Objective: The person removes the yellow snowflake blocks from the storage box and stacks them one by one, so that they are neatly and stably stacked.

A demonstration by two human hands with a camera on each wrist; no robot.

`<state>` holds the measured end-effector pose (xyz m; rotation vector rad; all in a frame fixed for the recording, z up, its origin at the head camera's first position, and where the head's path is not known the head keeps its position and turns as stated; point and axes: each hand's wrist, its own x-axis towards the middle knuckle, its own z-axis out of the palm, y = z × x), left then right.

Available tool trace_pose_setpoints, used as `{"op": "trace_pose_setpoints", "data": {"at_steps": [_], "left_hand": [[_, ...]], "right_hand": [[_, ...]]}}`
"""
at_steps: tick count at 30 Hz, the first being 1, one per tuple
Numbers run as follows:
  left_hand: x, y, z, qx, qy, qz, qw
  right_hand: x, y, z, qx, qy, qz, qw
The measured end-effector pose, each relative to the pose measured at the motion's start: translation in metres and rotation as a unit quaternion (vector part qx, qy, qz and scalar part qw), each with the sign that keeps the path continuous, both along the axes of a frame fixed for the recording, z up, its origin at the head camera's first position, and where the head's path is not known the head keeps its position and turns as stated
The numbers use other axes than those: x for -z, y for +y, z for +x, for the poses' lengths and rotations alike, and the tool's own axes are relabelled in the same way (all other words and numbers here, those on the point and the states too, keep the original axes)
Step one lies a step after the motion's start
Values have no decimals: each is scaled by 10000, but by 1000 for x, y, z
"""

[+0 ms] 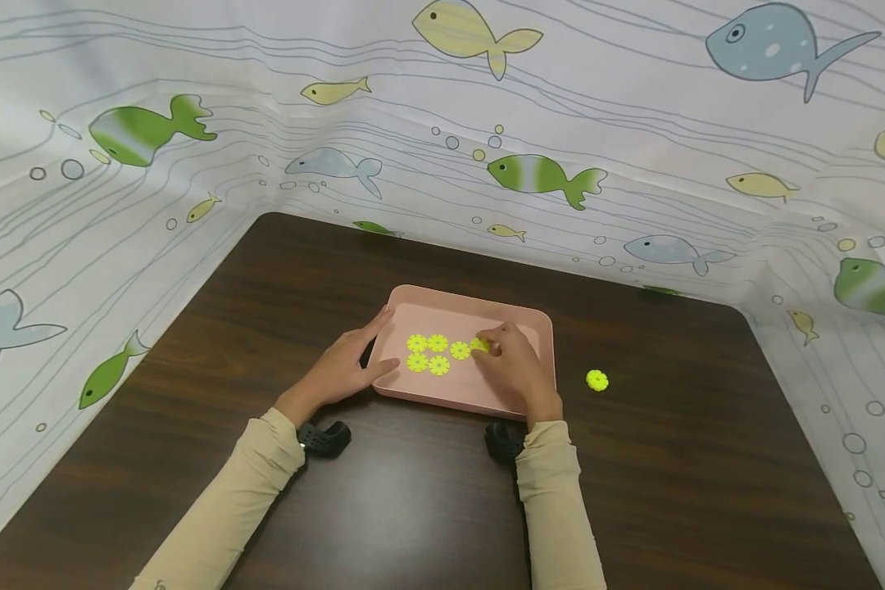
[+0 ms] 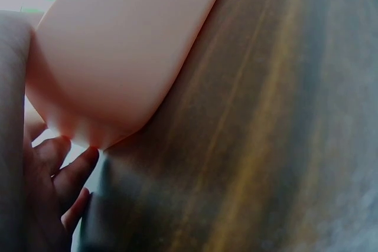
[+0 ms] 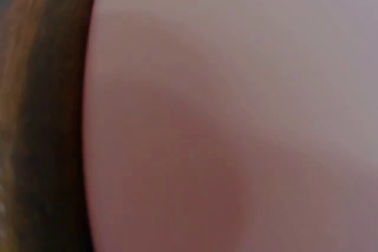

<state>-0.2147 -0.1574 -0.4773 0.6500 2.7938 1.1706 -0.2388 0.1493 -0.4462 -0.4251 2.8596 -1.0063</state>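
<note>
In the head view my left hand (image 1: pixel 342 365) rests at the left side of a pink tray (image 1: pixel 472 397), its fingers spread and the thumb lying over the rim. The left wrist view has its fingertips (image 2: pixel 75 172) touching the tray's outer wall. Inside the tray, several yellow-green notched plastic discs (image 1: pixel 438 365) lie flat in a cluster. At the right end of the cluster, my right hand (image 1: pixel 518 367) pinches another notched disc (image 1: pixel 478 345), partly hidden by the fingers. The right wrist view holds only the tray's blurred pink surface (image 3: pixel 266 87).
To the right of the tray, more notched discs (image 1: pixel 596 380) sit in a small pile on the dark wood table (image 1: pixel 678 459). A white curtain (image 1: pixel 413 123) printed with fish hangs around the table's back and sides.
</note>
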Motion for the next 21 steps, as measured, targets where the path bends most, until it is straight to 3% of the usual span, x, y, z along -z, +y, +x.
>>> {"op": "trace_pose_setpoints", "data": {"at_steps": [8, 21], "left_hand": [[0, 1, 0, -1, 4, 8, 10000], [-1, 1, 1, 39, 23, 57, 10000]], "right_hand": [[0, 2, 0, 228, -272, -179, 9992], [-5, 7, 1, 295, -264, -196, 9990]]}}
